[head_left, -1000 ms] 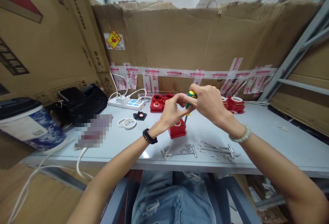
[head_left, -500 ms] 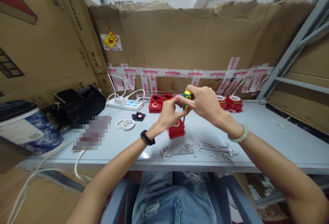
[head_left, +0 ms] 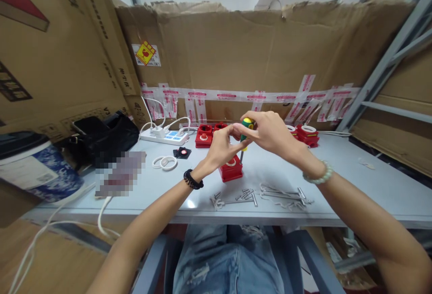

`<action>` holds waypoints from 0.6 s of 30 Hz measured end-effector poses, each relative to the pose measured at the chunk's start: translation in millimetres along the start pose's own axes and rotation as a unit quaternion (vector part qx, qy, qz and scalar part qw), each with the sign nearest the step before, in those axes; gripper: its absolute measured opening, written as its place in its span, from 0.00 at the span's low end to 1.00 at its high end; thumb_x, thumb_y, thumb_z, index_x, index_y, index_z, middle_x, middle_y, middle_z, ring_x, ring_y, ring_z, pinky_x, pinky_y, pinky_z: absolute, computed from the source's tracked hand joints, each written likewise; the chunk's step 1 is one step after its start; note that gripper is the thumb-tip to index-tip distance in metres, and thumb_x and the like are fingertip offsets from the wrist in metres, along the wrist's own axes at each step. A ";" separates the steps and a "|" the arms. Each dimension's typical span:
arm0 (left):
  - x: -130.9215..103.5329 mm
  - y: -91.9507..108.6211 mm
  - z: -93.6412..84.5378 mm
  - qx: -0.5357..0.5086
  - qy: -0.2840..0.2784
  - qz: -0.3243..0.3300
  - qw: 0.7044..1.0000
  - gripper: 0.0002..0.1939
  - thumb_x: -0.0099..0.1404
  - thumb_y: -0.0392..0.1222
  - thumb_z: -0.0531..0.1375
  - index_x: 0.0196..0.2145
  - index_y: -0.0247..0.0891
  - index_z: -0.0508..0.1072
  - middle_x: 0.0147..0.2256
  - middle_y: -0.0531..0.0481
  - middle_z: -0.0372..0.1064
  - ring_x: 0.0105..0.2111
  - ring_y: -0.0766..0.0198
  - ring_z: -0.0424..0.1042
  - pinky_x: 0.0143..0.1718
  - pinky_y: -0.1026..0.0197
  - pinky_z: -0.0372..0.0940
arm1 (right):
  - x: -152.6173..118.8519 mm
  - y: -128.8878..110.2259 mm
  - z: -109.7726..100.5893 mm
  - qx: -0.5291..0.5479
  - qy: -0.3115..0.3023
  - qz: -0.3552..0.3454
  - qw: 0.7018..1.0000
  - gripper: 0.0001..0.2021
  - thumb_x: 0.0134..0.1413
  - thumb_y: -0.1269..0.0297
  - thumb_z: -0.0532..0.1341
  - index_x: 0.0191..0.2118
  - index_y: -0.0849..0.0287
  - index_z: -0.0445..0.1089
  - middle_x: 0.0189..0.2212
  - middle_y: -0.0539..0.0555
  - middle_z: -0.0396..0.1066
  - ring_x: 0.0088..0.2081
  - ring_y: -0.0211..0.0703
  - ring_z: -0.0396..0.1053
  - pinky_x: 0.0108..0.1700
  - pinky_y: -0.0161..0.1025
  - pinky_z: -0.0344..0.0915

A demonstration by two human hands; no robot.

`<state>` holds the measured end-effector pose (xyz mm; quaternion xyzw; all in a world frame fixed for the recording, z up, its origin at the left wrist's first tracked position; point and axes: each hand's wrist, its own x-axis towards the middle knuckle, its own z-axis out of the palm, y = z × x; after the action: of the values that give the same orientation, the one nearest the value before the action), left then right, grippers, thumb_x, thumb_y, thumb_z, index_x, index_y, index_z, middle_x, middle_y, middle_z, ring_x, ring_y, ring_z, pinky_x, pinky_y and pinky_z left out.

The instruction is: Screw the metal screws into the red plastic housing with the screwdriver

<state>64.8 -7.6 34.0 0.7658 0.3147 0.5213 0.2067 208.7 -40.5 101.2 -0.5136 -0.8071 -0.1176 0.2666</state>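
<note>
My right hand [head_left: 272, 134] grips the green and yellow handle of a screwdriver [head_left: 247, 125] between thumb and fingers. The screwdriver stands almost upright, its shaft running down to the right side of a red box-shaped part [head_left: 231, 172] with a white ring on top. From the left, my left hand [head_left: 222, 146] is closed around the lower handle, its thumb reaching across in front; some of its fingers are hidden. Exactly where the tip meets the red part is too small to make out.
Metal T-shaped rods with cords [head_left: 283, 193] and small metal pins [head_left: 246, 193] lie near the front edge. White rings [head_left: 168, 163], a black square piece [head_left: 182, 152] and a power strip [head_left: 168, 137] are leftward. More red parts [head_left: 204, 137] stand behind, others [head_left: 307, 136] right.
My right hand and wrist have turned slightly around the screwdriver handle, the wrist moving a little to the right. The red part stays in place and my left hand has barely moved.
</note>
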 end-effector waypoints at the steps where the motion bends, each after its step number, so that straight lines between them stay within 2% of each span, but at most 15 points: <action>1: 0.2 0.0 -1.6 -0.001 -0.013 0.000 1.000 0.10 0.55 0.44 0.64 0.29 0.35 0.70 0.28 0.50 0.73 0.29 0.65 0.71 0.32 0.63 0.64 | -0.9 3.2 -3.9 0.046 -0.019 -0.033 0.998 0.18 0.58 0.54 0.54 0.46 0.60 0.71 0.39 0.59 0.76 0.36 0.46 0.71 0.37 0.40 0.61; 3: -0.2 1.8 -3.7 0.003 -0.039 -0.001 0.999 0.07 0.58 0.42 0.61 0.30 0.35 0.72 0.29 0.49 0.74 0.31 0.64 0.72 0.33 0.63 0.65 | -2.1 8.2 -10.7 0.108 -0.048 -0.084 0.989 0.17 0.58 0.59 0.55 0.51 0.58 0.69 0.45 0.56 0.74 0.39 0.44 0.71 0.41 0.39 0.62; 4: -0.8 3.1 -3.7 0.010 -0.044 -0.002 0.999 0.06 0.59 0.41 0.60 0.31 0.35 0.72 0.30 0.49 0.74 0.31 0.64 0.73 0.34 0.63 0.65 | -2.1 9.2 -12.7 0.112 -0.050 -0.089 0.988 0.17 0.58 0.60 0.56 0.51 0.58 0.69 0.45 0.56 0.74 0.39 0.43 0.71 0.41 0.39 0.62; 7: -2.7 5.1 0.0 0.033 -0.015 0.002 0.999 0.08 0.57 0.42 0.62 0.34 0.36 0.71 0.31 0.50 0.74 0.32 0.65 0.72 0.34 0.64 0.64 | 0.5 5.1 -10.6 0.025 -0.017 -0.036 0.999 0.14 0.56 0.56 0.58 0.40 0.61 0.74 0.33 0.57 0.76 0.32 0.45 0.70 0.36 0.40 0.61; 9: -3.0 3.5 3.6 0.031 0.018 0.007 0.999 0.12 0.53 0.44 0.65 0.32 0.35 0.70 0.31 0.49 0.73 0.30 0.66 0.71 0.33 0.64 0.64 | 2.9 -0.4 -4.6 -0.061 0.012 0.007 0.998 0.18 0.55 0.50 0.57 0.35 0.62 0.73 0.28 0.59 0.75 0.29 0.47 0.69 0.32 0.41 0.58; 12: -2.3 -1.0 5.3 0.009 0.017 0.014 1.000 0.11 0.54 0.44 0.65 0.32 0.35 0.71 0.30 0.49 0.73 0.29 0.67 0.70 0.33 0.64 0.65 | 4.2 -4.6 2.3 -0.119 0.029 0.040 0.992 0.23 0.56 0.44 0.53 0.35 0.62 0.72 0.27 0.61 0.74 0.29 0.51 0.70 0.29 0.41 0.56; 15: -1.6 -2.8 1.7 0.001 -0.011 0.014 1.000 0.08 0.56 0.42 0.62 0.32 0.35 0.71 0.28 0.50 0.73 0.29 0.66 0.70 0.32 0.65 0.64 | 2.2 -0.7 -0.2 -0.041 -0.003 -0.012 0.999 0.21 0.58 0.48 0.53 0.42 0.60 0.72 0.35 0.60 0.76 0.36 0.51 0.71 0.34 0.42 0.60; 18: -2.1 0.2 -2.2 0.014 -0.020 0.003 1.000 0.05 0.57 0.39 0.60 0.27 0.34 0.70 0.26 0.52 0.71 0.26 0.68 0.69 0.28 0.66 0.61 | -0.1 5.0 -8.8 0.072 -0.057 -0.102 0.991 0.16 0.59 0.59 0.56 0.50 0.57 0.69 0.46 0.56 0.73 0.44 0.45 0.70 0.43 0.39 0.61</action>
<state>62.3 -9.2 33.5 0.7800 0.3152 0.5017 0.2011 215.9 -42.3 108.0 -0.4141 -0.8753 -0.0562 0.2432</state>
